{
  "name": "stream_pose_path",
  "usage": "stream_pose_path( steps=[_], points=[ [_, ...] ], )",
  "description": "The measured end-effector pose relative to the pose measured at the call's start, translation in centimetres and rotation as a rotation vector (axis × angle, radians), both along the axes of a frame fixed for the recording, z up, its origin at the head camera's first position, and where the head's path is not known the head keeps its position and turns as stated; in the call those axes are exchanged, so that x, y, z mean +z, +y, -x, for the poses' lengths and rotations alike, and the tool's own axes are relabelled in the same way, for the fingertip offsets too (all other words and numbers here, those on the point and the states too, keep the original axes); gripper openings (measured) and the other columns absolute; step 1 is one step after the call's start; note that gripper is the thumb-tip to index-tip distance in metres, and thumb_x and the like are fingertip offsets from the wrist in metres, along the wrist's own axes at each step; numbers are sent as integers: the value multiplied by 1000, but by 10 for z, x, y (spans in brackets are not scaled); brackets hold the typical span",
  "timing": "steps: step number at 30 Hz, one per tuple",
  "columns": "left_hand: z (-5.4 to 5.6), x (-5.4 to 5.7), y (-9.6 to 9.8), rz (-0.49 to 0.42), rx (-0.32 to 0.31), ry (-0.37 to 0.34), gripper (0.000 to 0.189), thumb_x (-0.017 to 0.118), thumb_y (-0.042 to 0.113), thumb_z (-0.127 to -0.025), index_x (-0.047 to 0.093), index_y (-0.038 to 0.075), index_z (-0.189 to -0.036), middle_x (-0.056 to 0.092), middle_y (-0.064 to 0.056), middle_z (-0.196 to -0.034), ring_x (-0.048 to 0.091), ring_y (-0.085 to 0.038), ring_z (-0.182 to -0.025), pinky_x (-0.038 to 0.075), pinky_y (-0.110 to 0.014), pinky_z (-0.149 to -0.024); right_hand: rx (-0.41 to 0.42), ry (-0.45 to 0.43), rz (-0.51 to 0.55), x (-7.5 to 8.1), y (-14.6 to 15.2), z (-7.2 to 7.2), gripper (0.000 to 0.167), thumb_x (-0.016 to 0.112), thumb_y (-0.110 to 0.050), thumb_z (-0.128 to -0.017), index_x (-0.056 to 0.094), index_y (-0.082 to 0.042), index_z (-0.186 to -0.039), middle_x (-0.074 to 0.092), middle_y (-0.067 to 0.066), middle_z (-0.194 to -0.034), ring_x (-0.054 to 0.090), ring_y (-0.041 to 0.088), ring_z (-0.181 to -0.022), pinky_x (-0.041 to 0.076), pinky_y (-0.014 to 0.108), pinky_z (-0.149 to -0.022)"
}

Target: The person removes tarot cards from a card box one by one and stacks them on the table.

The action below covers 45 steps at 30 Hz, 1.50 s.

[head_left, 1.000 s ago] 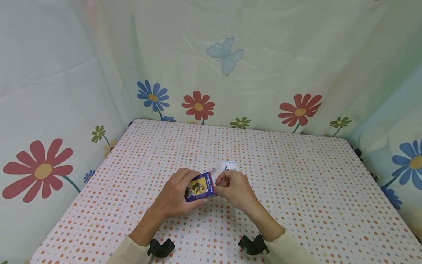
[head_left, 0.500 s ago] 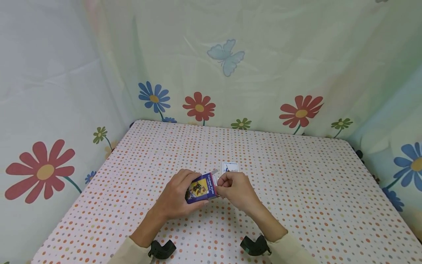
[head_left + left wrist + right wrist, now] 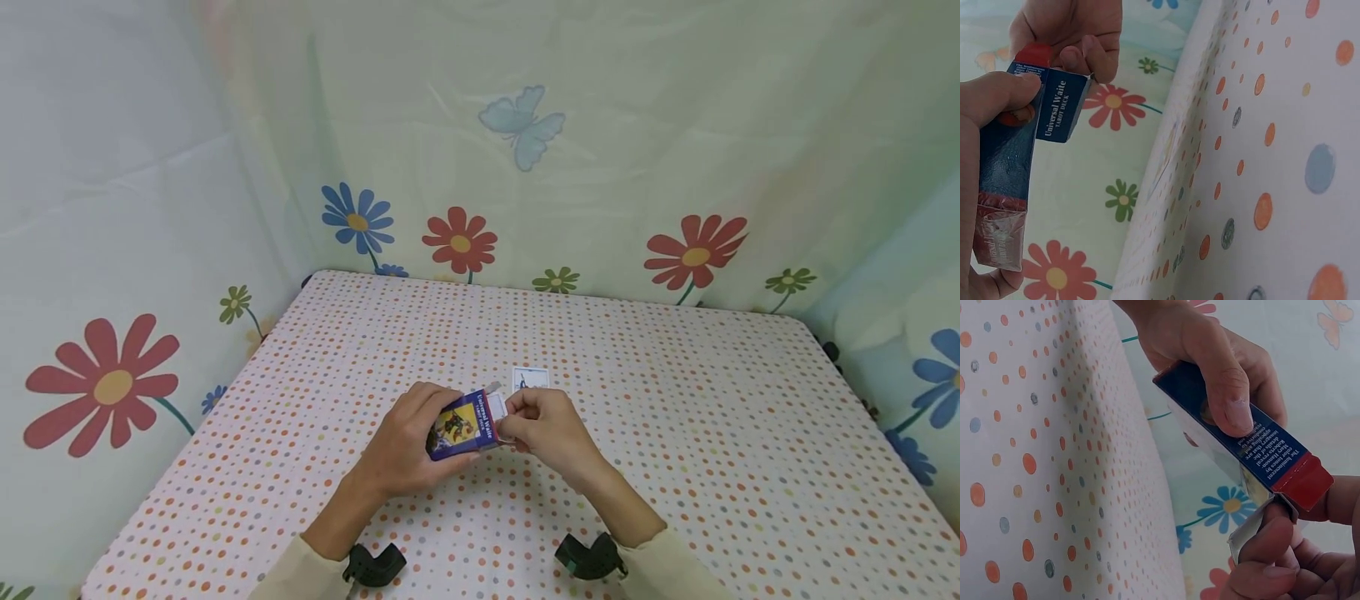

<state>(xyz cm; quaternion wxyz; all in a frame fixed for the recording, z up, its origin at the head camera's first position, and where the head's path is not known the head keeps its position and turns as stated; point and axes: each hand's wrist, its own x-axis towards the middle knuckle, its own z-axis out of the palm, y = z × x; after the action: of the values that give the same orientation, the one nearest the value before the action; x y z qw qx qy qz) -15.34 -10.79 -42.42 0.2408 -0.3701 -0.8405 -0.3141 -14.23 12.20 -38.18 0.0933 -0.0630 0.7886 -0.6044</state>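
Note:
My left hand [image 3: 408, 437] grips a blue tarot deck box [image 3: 459, 425] just above the dotted table [image 3: 675, 433]. In the left wrist view the box [image 3: 1010, 156] reads "Universal Waite Tarot Deck" and my thumb lies across its face. My right hand [image 3: 542, 427] pinches the box's open end, its fingers [image 3: 1266, 550] curled on a flap [image 3: 1249, 532] beside the red box end [image 3: 1304, 481]. A single card [image 3: 530, 378] lies face up on the table just beyond my right hand.
Flowered cloth walls [image 3: 480, 167] close in the table at the left, back and right. Black wrist mounts [image 3: 372, 565] [image 3: 589, 557] show near the table's front edge.
Both hands and the box have barely shifted; the right hand's fingers stay working at the box's open end. The view drifted slightly.

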Motion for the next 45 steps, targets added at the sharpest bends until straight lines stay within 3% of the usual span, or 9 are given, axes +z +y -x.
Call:
stream_pose_path(
  steps=[5, 12, 23, 34, 45],
  points=[
    [0, -1, 0, 2, 2, 6, 68, 82, 51, -79, 61, 10, -129, 61, -1, -117, 55, -11, -98, 50, -28, -80, 11, -46, 42, -2, 3, 0, 11, 62, 0, -83, 63, 5, -94, 67, 9, -78, 53, 16, -61, 54, 29, -60],
    [0, -1, -2, -6, 11, 14, 67, 79, 54, -81, 62, 10, -129, 61, -1, -117, 55, -12, -98, 51, -29, -79, 104, -91, 128, -5, 9, 7, 12, 60, 0, -83, 60, 5, -93, 63, 11, -78, 49, 17, -57, 40, 24, -51],
    [2, -2, -2, -8, 14, 4, 66, 78, 54, -82, 62, 10, -128, 61, -1, -117, 55, -12, -100, 51, -29, -80, 225, -129, 178, -6, 18, 13, 13, 61, -2, -85, 59, 7, -95, 62, 10, -76, 55, 16, -60, 43, 23, -51],
    [1, -2, -2, -23, 12, 36, 65, 81, 50, -81, 62, 8, -127, 62, -2, -116, 56, -13, -98, 51, -29, -78, 196, -128, 207, -6, 24, 15, 11, 61, -1, -87, 60, 7, -94, 62, 9, -75, 57, 14, -58, 44, 21, -50],
    [0, -1, -2, -10, 24, 16, 67, 78, 54, -82, 61, 8, -128, 61, -2, -118, 55, -12, -100, 50, -29, -79, 182, -116, 183, -4, 28, 18, 14, 61, 0, -87, 62, 9, -96, 63, 10, -74, 57, 15, -57, 42, 22, -50]
  ],
)
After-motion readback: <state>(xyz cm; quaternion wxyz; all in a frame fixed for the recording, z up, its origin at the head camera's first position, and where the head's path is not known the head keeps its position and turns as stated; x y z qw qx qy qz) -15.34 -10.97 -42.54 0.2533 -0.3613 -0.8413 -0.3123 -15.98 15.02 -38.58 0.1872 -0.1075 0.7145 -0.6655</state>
